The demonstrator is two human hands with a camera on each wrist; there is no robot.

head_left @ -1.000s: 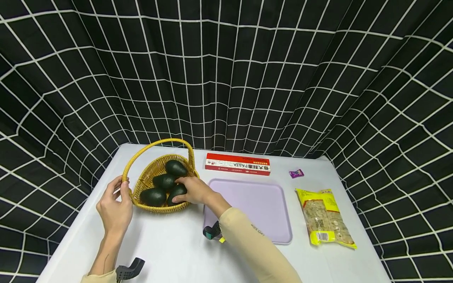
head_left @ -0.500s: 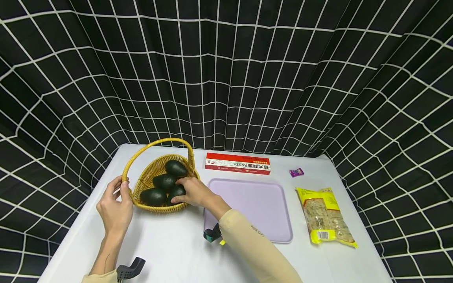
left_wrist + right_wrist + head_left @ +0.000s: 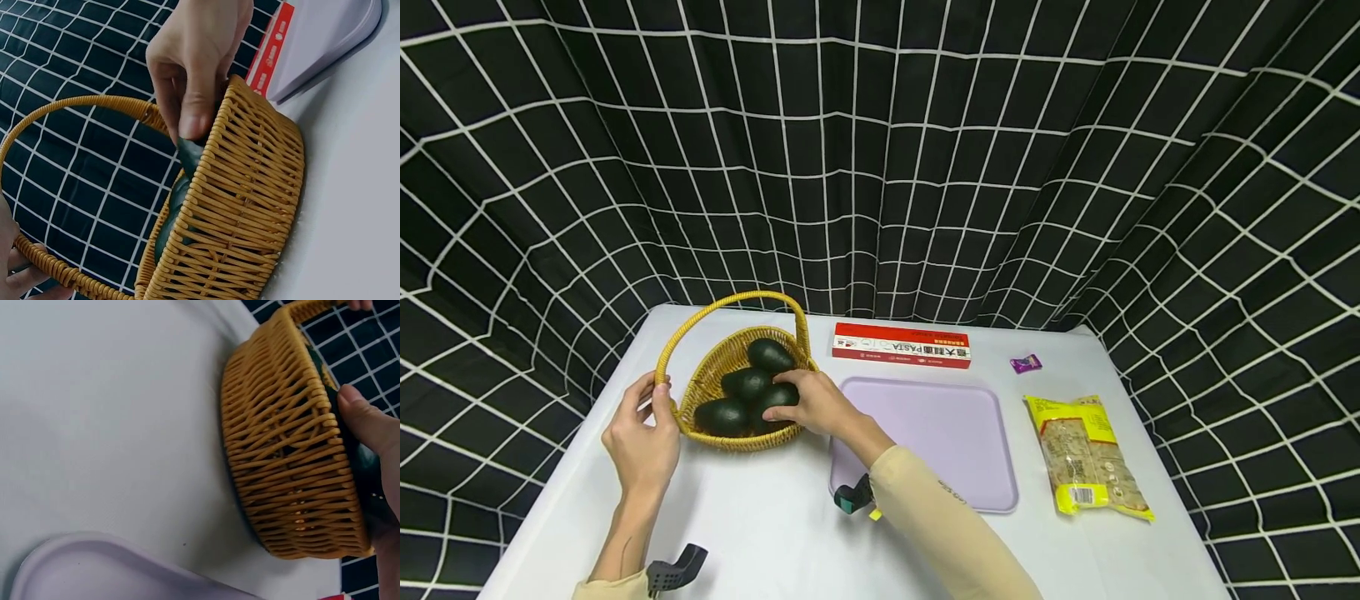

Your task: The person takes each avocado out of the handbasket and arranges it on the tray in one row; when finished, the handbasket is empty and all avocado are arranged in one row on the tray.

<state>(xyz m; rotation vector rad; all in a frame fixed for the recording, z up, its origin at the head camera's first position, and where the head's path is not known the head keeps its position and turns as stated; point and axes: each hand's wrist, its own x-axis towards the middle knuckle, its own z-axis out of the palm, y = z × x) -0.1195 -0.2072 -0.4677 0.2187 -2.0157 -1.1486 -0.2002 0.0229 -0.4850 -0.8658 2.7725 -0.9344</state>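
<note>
Several dark green avocados [image 3: 722,417] lie in a yellow wicker basket [image 3: 737,444] with a tall arched handle, at the left of the table. My left hand [image 3: 643,446] holds the handle's near left foot between thumb and fingers. Reaching over the basket's right rim, my right hand [image 3: 820,406] grips the nearest right avocado [image 3: 784,398], thumb on the near side and fingers on the far side. In the left wrist view that avocado [image 3: 190,153] shows under the thumb, just inside the rim. Its lower part is hidden by the basket wall [image 3: 287,456] in the right wrist view.
A lilac tray [image 3: 936,433] lies right of the basket, partly under my right forearm. Behind it is a red and white pasta box [image 3: 901,346]. A small purple packet [image 3: 1026,363] and a yellow food bag [image 3: 1086,458] lie at the right. Black grid curtains surround the table.
My right hand has risen slightly, and the avocado in its grip now sits a little higher and shows more. My left hand stays at the handle.
</note>
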